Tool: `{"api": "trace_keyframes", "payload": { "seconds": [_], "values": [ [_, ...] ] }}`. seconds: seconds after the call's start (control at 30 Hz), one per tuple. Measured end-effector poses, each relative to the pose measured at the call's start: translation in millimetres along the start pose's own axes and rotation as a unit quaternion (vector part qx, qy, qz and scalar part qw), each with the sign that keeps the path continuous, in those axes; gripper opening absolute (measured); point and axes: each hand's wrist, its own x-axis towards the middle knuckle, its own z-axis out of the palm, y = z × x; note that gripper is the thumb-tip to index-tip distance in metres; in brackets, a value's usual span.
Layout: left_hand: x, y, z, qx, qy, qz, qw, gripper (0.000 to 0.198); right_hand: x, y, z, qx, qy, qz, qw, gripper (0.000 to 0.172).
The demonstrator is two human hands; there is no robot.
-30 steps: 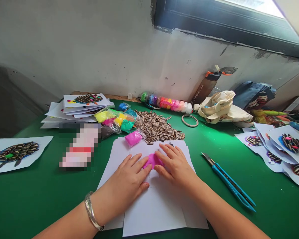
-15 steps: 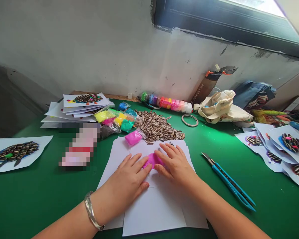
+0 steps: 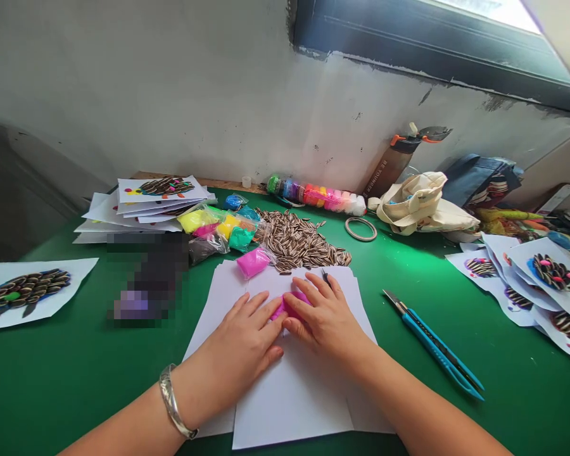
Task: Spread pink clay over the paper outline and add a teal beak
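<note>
A flat patch of pink clay [image 3: 287,305] lies on a stack of white paper sheets [image 3: 294,392] on the green table. My left hand [image 3: 244,339] rests flat on the paper, fingers stretched out, its fingertips touching the clay's left edge. My right hand [image 3: 320,316] lies over the clay's right part, fingers spread and pressing down on it. A silver bangle [image 3: 173,402] is on my left wrist.
A heap of striped sunflower seeds [image 3: 299,240] and small bags of coloured clay [image 3: 221,228] lie behind the paper. A blue utility knife [image 3: 432,345] lies to the right. Finished seed pictures sit at left [image 3: 26,288] and right [image 3: 551,272]. A cloth bag [image 3: 422,202] and bottle [image 3: 394,161] stand by the wall.
My right hand has slid a little to the left over the pink clay, covering more of it. The left hand has barely moved.
</note>
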Motion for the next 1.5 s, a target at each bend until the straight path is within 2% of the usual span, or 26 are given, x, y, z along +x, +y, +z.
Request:
{"api": "trace_keyframes", "payload": {
  "seconds": [0.2, 0.4, 0.7, 0.8, 0.87, 0.97, 1.07, 1.13, 1.2, 1.23, 1.33, 1.43, 1.5],
  "values": [
    [0.3, -1.3, 0.5, 0.005, -0.012, 0.0, 1.0, 0.043, 0.8, 3.0, -1.5, 0.021, 0.0, 0.02, 1.0, 0.043],
    [-0.2, 0.4, -0.2, 0.002, -0.015, -0.001, 1.0, 0.037, 0.6, 0.8, 0.3, 0.017, -0.011, 0.007, 1.0, 0.043],
    [0.8, 2.1, -0.3, -0.01, -0.01, -0.002, 1.0, 0.039, -0.8, 0.7, 2.8, 0.02, 0.007, 0.006, 1.0, 0.043],
    [0.8, 4.9, -8.7, -0.017, -0.001, -0.001, 1.0, 0.041, -1.5, 1.5, 2.9, 0.023, 0.004, 0.002, 1.0, 0.042],
    [-1.3, 2.5, -20.8, -0.018, 0.025, -0.012, 0.999, 0.046, -2.5, 2.8, 3.3, 0.025, 0.012, -0.003, 1.0, 0.042],
    [-10.2, -17.2, -45.9, 0.021, 0.126, -0.069, 0.989, 0.042, -4.0, 4.4, 4.0, 0.026, 0.015, -0.007, 1.0, 0.04],
    [-26.5, -55.8, -66.6, 0.114, 0.217, -0.224, 0.943, 0.039, -4.9, 4.2, 4.1, 0.027, 0.014, -0.005, 1.0, 0.038],
    [-39.1, -83.3, -70.3, 0.157, 0.181, -0.321, 0.916, 0.042, -5.4, 3.1, 3.6, 0.028, 0.017, -0.004, 0.999, 0.037],
    [-50.1, -104.2, -65.7, 0.156, 0.1, -0.396, 0.9, 0.043, -5.9, 2.2, 2.7, 0.028, 0.022, -0.004, 0.999, 0.036],
    [-54.3, -111.1, -61.7, 0.145, 0.062, -0.414, 0.897, 0.042, -6.2, 2.0, 2.1, 0.027, 0.025, -0.005, 0.999, 0.036],
    [-60.9, -119.2, -52.7, 0.137, 0.048, -0.416, 0.898, 0.037, -7.4, 2.5, 0.5, 0.022, 0.031, -0.007, 0.999, 0.034],
    [-58.8, -116.0, -56.8, 0.144, 0.091, -0.409, 0.897, 0.037, -9.0, 4.5, 0.0, 0.019, 0.037, -0.001, 0.999, 0.034],
    [-53.1, -108.4, -63.0, 0.159, 0.145, -0.384, 0.898, 0.04, -9.6, 6.1, 0.6, 0.023, 0.042, 0.005, 0.999, 0.034]
  ]
}}
